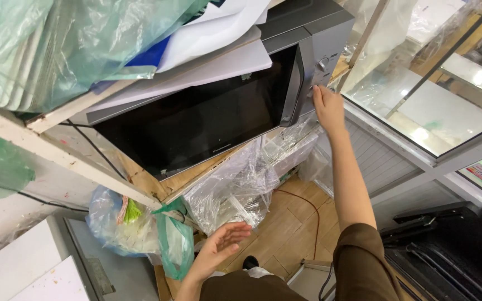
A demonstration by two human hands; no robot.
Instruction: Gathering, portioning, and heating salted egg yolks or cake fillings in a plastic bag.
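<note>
Overhead, the head view showed the right hand (328, 107) raised to the control panel of the grey microwave (218, 106) on its wooden shelf (140, 181), fingers held together against it. Lower, the left hand (223, 243) hovered empty, fingers loosely spread, near crumpled clear plastic bags (235, 189).

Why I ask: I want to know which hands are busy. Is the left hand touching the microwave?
No, the left hand hangs open and empty below the microwave; only the right hand reaches its control panel.
</note>
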